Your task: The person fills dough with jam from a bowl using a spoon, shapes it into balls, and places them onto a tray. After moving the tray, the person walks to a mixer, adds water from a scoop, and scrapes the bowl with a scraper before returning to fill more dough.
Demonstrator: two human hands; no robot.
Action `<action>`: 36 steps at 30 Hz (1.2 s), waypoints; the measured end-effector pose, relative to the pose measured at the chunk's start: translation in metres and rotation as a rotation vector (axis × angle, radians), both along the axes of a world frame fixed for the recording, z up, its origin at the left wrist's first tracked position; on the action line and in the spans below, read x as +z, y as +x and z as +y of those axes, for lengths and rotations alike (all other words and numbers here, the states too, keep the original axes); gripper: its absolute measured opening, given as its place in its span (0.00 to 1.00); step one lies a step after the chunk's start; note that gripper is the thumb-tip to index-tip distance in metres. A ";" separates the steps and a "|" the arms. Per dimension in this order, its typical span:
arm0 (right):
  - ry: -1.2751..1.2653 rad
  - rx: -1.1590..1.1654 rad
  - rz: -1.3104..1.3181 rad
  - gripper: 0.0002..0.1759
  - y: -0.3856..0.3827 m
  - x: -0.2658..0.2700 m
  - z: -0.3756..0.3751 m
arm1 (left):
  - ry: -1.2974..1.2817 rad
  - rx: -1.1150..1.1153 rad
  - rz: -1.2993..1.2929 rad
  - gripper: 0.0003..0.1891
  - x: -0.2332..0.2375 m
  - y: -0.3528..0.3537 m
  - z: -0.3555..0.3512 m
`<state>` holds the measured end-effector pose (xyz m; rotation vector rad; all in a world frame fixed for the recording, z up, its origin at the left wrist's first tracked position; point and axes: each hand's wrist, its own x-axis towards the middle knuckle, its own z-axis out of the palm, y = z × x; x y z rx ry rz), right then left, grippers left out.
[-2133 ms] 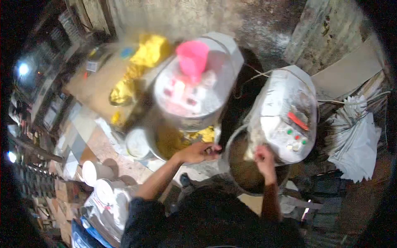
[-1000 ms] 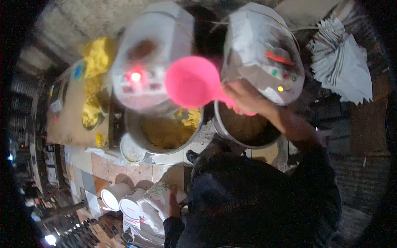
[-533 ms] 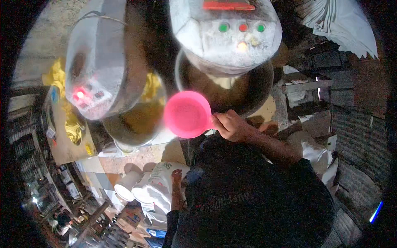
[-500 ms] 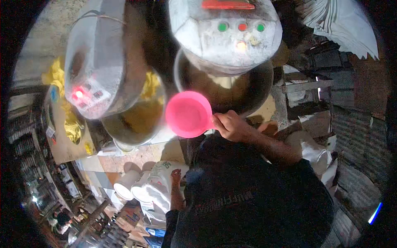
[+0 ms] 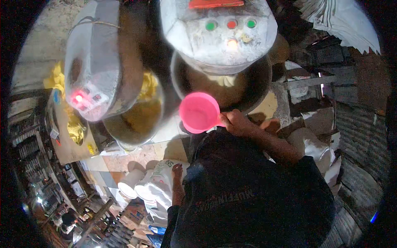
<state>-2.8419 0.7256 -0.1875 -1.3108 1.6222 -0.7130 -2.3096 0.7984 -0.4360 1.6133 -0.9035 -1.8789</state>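
Observation:
My right hand [image 5: 236, 122] is closed round the handle of a pink plastic dipper [image 5: 199, 112], which is level at the near rim of a large metal mixing bowl [image 5: 264, 89]. Whether the dipper holds liquid I cannot make out. Pale dough or flour [image 5: 222, 80] shows inside the bowl, under the white mixer head [image 5: 219, 37] with its green and red buttons. Down at my side, my left hand [image 5: 177, 170] hangs with its fingers loosely apart, beside a white printed sack [image 5: 162, 173]; it seems to hold nothing.
A second mixer [image 5: 93, 62] with a lit red lamp stands at left over its own bowl [image 5: 134, 124]. White buckets [image 5: 131, 182] stand on the tiled floor. Yellow plastic [image 5: 74, 128] lies on a board [image 5: 64, 144]. Sacks [image 5: 310, 144] are at right, near corrugated metal [image 5: 359, 136].
The pink dipper and my right hand have shifted a little to the right, closer under the mixing bowl. The view has moved slightly. My left hand stays low beside the sack.

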 end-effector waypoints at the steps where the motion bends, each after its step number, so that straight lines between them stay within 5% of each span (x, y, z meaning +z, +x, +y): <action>1: -0.004 0.002 -0.002 0.21 0.000 -0.012 0.003 | -0.016 -0.006 0.020 0.14 -0.011 0.004 -0.001; 3: 0.037 -0.014 0.062 0.21 0.002 -0.040 0.007 | 0.036 0.000 -0.084 0.13 -0.044 0.016 0.010; 8: 0.135 -0.003 -0.069 0.22 -0.006 -0.007 -0.005 | 0.181 -0.001 -0.300 0.13 -0.057 0.023 0.021; 11: 0.102 -0.003 -0.078 0.23 -0.008 -0.008 -0.006 | -0.184 -0.173 -0.198 0.12 -0.054 0.022 0.027; 13: 0.091 0.006 -0.077 0.23 -0.009 -0.012 -0.005 | 0.200 0.046 -0.361 0.12 -0.053 0.016 0.033; 15: -0.046 0.101 0.090 0.25 -0.009 -0.018 -0.004 | 0.213 0.096 -0.278 0.12 -0.048 0.017 0.034; 17: 0.101 0.016 -0.048 0.24 -0.010 -0.006 -0.007 | 0.223 0.146 -0.194 0.12 -0.042 0.016 0.033; 18: 0.248 -0.069 -0.184 0.23 -0.010 0.000 -0.009 | 0.264 0.107 -0.276 0.12 -0.038 0.015 0.032; 23: 0.175 -0.087 -0.195 0.24 -0.006 -0.030 -0.002 | 0.301 0.005 -0.499 0.12 0.006 -0.011 0.016; 26: 0.294 -0.110 -0.205 0.25 -0.009 -0.014 -0.008 | 0.156 0.053 -0.263 0.11 0.040 -0.025 0.006; 28: 0.372 -0.100 -0.208 0.25 -0.012 -0.009 -0.010 | -0.062 -0.305 -0.423 0.11 0.009 -0.001 0.013; 31: 0.339 -0.064 -0.206 0.24 -0.014 -0.015 -0.007 | -0.345 -0.525 -0.473 0.12 -0.008 0.013 0.013; 34: 0.048 0.021 -0.009 0.25 -0.013 -0.016 -0.006 | -0.257 -0.576 -0.584 0.12 0.015 0.003 0.009; 36: 0.474 -0.115 -0.301 0.26 -0.017 0.000 -0.012 | -0.318 -0.655 -0.649 0.13 0.008 0.006 0.012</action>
